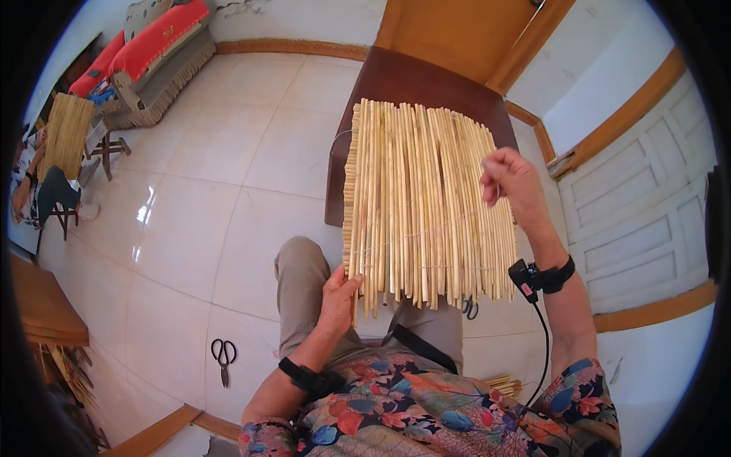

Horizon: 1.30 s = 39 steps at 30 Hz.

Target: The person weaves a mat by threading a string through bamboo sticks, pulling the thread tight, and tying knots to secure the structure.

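A mat of thin pale reed sticks [415, 190], crossed by fine threads, rests over my lap and a dark brown padded surface [339, 175]. My left hand [341, 298] grips the mat's lower left edge, fingers partly hidden beneath it. My right hand [509, 175] is raised over the mat's upper right part in a pinch, apparently on a fine thread that runs down toward the sticks. My knee [297, 263] shows left of the mat.
Scissors [225, 362] lie on the tiled floor at left. A co-worker [57, 194] holds another reed mat [65, 133] at far left, near a couch [148, 76]. A wooden stool [46, 305], reed bundles [499, 385] and white doors [632, 213] surround me.
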Each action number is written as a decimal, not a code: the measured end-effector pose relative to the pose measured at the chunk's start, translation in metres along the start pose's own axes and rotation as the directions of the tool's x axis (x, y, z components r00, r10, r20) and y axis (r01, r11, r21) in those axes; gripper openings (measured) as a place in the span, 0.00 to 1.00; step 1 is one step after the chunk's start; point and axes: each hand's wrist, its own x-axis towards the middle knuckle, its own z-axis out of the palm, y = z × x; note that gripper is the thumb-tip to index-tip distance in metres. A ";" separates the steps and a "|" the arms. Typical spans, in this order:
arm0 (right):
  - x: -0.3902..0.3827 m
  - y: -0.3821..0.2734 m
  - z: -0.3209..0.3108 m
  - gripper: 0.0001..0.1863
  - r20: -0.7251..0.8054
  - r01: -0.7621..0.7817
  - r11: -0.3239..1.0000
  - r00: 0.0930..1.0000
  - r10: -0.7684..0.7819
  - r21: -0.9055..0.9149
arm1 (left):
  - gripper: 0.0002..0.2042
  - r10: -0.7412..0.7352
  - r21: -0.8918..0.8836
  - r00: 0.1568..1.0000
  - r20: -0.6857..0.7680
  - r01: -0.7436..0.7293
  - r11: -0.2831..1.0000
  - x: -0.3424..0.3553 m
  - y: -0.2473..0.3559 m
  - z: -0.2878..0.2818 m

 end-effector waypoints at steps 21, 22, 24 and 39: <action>-0.041 0.053 0.123 0.05 0.573 -0.125 0.944 0.768 0.288 -0.306 | 0.15 -0.004 0.017 0.999 -0.050 0.005 1.000 -0.015 0.005 -0.001; -0.040 0.056 0.125 0.06 0.587 0.066 0.920 0.787 0.190 -0.386 | 0.15 0.001 0.007 0.999 -0.053 -0.001 1.000 -0.015 0.006 -0.001; -0.036 0.062 0.129 0.08 0.614 0.251 0.855 0.784 0.095 -0.453 | 0.15 0.007 -0.018 0.998 -0.061 -0.008 1.000 -0.015 0.007 -0.001; -0.025 0.076 0.139 0.08 0.685 0.525 0.728 0.721 -0.105 -0.441 | 0.19 -0.093 -0.139 0.994 -0.062 0.084 0.987 -0.012 0.016 -0.003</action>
